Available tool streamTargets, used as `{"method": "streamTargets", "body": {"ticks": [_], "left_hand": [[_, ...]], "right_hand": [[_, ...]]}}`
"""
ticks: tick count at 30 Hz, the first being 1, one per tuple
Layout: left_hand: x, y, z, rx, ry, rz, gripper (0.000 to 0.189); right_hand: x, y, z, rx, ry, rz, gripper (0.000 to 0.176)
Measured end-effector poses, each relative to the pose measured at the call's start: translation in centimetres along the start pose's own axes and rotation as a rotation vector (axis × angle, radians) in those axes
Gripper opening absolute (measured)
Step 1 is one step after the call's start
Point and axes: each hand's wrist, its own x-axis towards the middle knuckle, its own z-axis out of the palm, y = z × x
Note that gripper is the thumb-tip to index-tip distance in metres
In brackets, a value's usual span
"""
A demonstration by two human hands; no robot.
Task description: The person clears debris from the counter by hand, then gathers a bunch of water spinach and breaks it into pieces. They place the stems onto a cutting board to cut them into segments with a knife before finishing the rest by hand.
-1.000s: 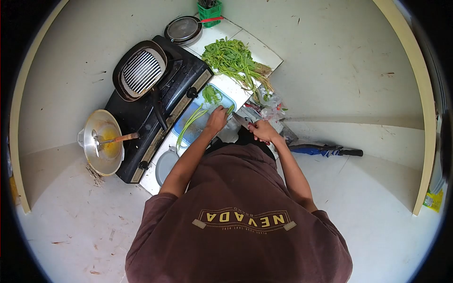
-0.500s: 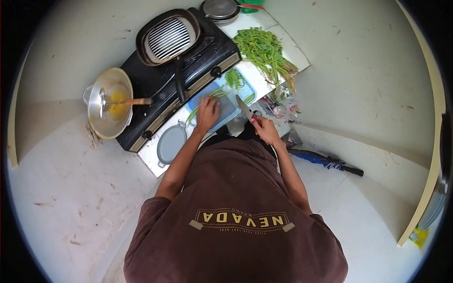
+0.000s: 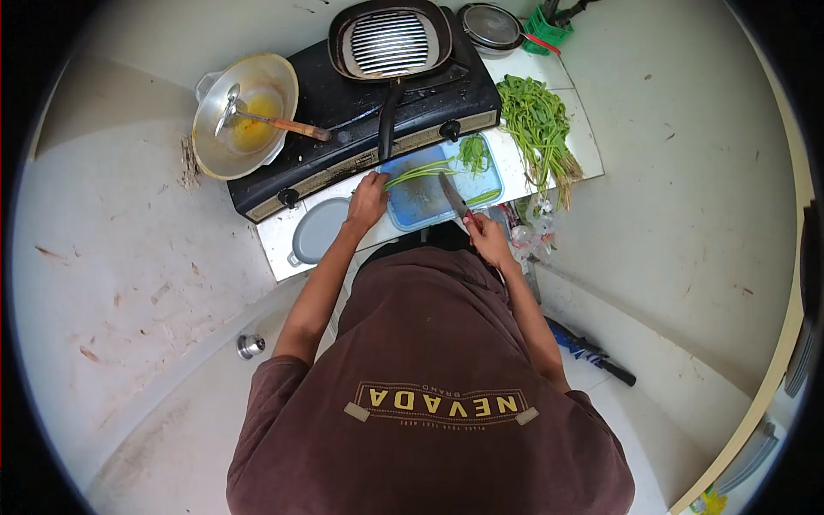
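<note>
My left hand (image 3: 369, 199) is closed on long green vegetable stems (image 3: 421, 172) at the left edge of a blue cutting board (image 3: 410, 212). The stems stretch to the right across the board. My right hand (image 3: 488, 239) grips a knife (image 3: 455, 197) by its red handle; the blade points up and left, its tip close to the stems. Leafy tops (image 3: 474, 155) lie at the board's upper right, with a few cut stems (image 3: 482, 197) near its right edge. A large bunch of leafy greens (image 3: 536, 129) rests on the white counter to the right.
Behind the board is a black gas stove (image 3: 343, 142) bearing a grill pan (image 3: 390, 43), whose handle reaches toward the board. A wok (image 3: 206, 129) with a ladle (image 3: 287, 126) sits at left. Nearby are a grey dish (image 3: 322, 232), a strainer (image 3: 491, 26) and a green basket (image 3: 542, 34).
The view has shifted, so the counter sits higher and farther right. My left hand has moved to the board's left edge, and the stems now lie more plainly across the board.
</note>
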Motion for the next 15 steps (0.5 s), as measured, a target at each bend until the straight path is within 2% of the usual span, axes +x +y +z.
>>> {"method": "streamTargets", "body": {"ticks": [4, 15], "left_hand": [[-0.3, 0.1, 1.0, 0.125, 0.074, 0.072, 0.03], [-0.8, 1.9, 1.7, 0.376, 0.108, 0.035, 0.02]], "right_hand": [[1.4, 1.6, -0.9, -0.037, -0.046, -0.067, 0.042], [3.9, 2.4, -4.2, -0.137, -0.099, -0.183, 0.037]]}}
